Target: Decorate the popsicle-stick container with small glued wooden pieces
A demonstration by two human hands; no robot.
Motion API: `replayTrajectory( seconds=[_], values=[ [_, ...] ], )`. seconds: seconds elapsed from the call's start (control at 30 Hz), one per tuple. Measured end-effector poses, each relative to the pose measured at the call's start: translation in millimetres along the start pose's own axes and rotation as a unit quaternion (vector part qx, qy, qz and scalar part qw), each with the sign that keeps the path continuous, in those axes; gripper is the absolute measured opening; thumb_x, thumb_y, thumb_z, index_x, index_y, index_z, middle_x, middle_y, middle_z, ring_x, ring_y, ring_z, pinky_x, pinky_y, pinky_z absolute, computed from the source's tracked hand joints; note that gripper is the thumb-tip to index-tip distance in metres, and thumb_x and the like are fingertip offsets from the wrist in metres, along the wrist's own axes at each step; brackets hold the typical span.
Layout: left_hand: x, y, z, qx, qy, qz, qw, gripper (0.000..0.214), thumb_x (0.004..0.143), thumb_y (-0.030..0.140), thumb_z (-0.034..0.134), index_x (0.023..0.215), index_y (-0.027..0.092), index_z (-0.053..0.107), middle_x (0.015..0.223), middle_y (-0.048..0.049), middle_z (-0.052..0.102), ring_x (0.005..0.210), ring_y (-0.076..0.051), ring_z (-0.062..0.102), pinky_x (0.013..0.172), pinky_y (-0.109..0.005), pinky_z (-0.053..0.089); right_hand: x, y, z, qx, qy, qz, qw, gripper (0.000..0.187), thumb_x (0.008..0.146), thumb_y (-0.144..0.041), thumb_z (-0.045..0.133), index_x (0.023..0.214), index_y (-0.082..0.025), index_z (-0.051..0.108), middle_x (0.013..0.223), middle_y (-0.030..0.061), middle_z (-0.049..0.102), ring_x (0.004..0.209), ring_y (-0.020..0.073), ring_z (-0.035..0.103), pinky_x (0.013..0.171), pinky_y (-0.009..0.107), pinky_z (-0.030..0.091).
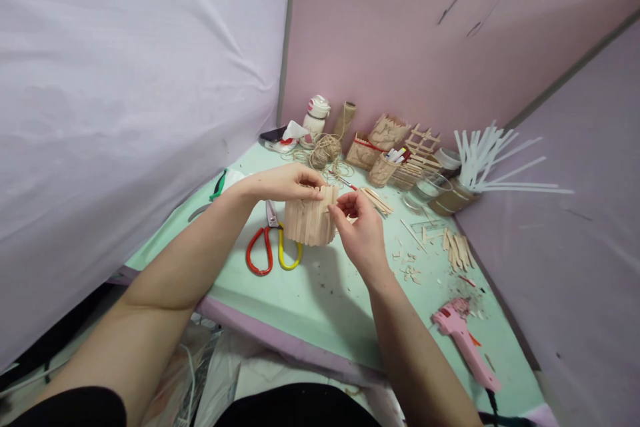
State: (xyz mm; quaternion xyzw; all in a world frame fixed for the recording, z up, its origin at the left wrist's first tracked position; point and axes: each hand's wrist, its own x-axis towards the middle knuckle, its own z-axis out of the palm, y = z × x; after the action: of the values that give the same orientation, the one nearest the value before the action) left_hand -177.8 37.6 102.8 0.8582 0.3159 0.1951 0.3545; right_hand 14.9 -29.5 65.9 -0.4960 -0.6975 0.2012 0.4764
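Above the table (310, 293), both hands (287, 183) grip a stick cup (310, 220).

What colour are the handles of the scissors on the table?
The scissors have one red handle and one yellow, clearest in the head view.

green table (310, 300), scissors (270, 247), glue gun (463, 337)
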Motion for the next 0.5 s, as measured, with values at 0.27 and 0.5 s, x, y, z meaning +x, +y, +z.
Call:
replayTrajectory(
  seconds=[0.27, 0.5],
  values=[
    [0.2, 0.0, -0.2, 0.001, 0.001, -0.011, 1.0, 0.034, 0.084, 0.04, 0.054, 0.106, 0.017, 0.067, 0.102, -0.0049, 0.068, 0.094, -0.019, 0.059, 0.073, -0.025, 0.042, -2.0, 5.8, 4.1, -0.002, 0.0, -0.004, 1.0, 0.01, 0.079, -0.024, 0.06, 0.083, -0.021, 0.052, 0.081, -0.0014, 0.06, 0.07, 0.0137, 0.054, 0.067, 0.028, 0.043],
    [0.6, -1.7, -0.3, -0.006, -0.003, -0.003, 1.0, 0.034, 0.084, 0.04, 0.055, 0.105, 0.017, 0.067, 0.102, -0.0052, 0.068, 0.093, -0.019, 0.059, 0.073, -0.025, 0.042, -1.0, 3.8, 2.8, -0.001, -0.002, -0.003, 1.0, 0.01, 0.079, -0.024, 0.06, 0.084, -0.022, 0.052, 0.082, -0.0008, 0.06, 0.071, 0.0144, 0.055, 0.067, 0.029, 0.043]
  ],
)
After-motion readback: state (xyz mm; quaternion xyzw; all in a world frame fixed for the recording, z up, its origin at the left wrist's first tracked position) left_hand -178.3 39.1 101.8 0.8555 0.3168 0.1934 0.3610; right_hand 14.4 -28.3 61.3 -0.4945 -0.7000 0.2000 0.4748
